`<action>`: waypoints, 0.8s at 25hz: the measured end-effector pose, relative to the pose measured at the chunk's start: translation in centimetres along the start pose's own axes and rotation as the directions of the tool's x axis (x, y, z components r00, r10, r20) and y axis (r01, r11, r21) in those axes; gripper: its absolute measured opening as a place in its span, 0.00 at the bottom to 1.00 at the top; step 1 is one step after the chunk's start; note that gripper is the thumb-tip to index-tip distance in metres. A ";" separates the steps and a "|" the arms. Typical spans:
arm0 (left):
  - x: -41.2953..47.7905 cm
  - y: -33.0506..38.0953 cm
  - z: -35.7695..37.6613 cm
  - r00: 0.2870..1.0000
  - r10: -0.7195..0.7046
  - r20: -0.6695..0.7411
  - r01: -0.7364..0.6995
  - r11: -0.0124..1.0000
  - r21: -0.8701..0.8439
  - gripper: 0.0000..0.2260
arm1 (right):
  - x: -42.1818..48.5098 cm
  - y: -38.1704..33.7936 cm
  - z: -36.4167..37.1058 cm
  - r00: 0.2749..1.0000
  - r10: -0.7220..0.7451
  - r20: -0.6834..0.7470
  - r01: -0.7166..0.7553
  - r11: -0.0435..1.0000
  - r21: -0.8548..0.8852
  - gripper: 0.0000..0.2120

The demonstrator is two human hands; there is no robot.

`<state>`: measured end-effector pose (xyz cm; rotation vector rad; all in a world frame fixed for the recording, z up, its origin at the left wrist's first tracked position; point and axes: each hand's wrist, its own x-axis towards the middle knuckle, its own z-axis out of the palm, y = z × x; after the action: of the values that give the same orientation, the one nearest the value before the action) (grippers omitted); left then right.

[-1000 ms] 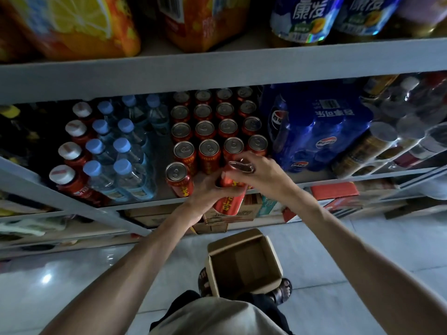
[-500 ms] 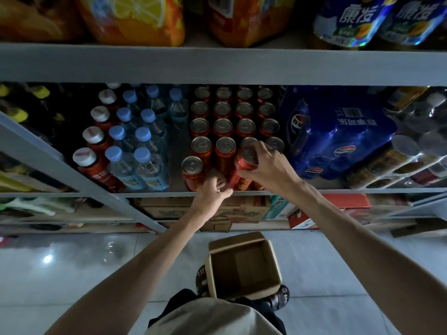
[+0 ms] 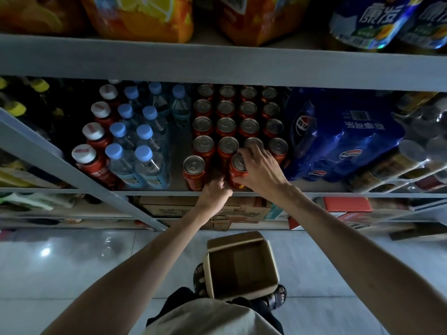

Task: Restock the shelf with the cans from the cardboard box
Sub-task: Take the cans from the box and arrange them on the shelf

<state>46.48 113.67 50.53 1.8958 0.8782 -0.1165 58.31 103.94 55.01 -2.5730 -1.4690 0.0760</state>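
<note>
Several red cans (image 3: pixel 226 126) with silver tops stand in rows on the grey shelf (image 3: pixel 154 189). My right hand (image 3: pixel 260 169) grips a red can (image 3: pixel 238 171) from above and the right, standing it upright at the shelf's front edge. My left hand (image 3: pixel 215 192) touches the lower left side of that same can, fingers curled. Another front-row can (image 3: pixel 193 171) stands just left of it. The open cardboard box (image 3: pixel 242 264) sits on the floor below, by my feet, and looks empty.
Water bottles (image 3: pixel 142 151) with blue caps and red bottles (image 3: pixel 93 160) stand left of the cans. A blue Pepsi pack (image 3: pixel 338 131) lies right of them. An upper shelf board (image 3: pixel 217 61) overhangs. Cardboard cartons (image 3: pixel 232 211) sit below.
Both hands carried the can from in front of the shelf onto its front edge, tilting it upright. The view shifted slightly, moving the shelf to the right.
</note>
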 end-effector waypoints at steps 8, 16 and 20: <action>0.0 -0.1 0.0 0.997 0.082 0.014 -0.082 0.996 0.028 0.14 | -0.2 -0.5 1.5 0.998 0.041 -0.053 -0.046 0.993 -0.105 0.36; -0.1 -0.6 -0.1 0.993 0.115 0.020 -0.117 0.986 0.120 0.16 | -0.7 -0.4 1.9 0.995 0.038 -0.097 -0.051 0.990 -0.133 0.38; -0.9 -0.9 -1.8 0.990 0.142 0.025 -0.144 0.958 0.250 0.19 | -0.8 -0.5 1.4 0.995 0.047 -0.092 -0.060 0.987 -0.149 0.40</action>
<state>44.75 114.86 51.19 2.1873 0.7457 -0.1526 57.26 103.74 53.67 -2.6965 -1.4250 -0.1466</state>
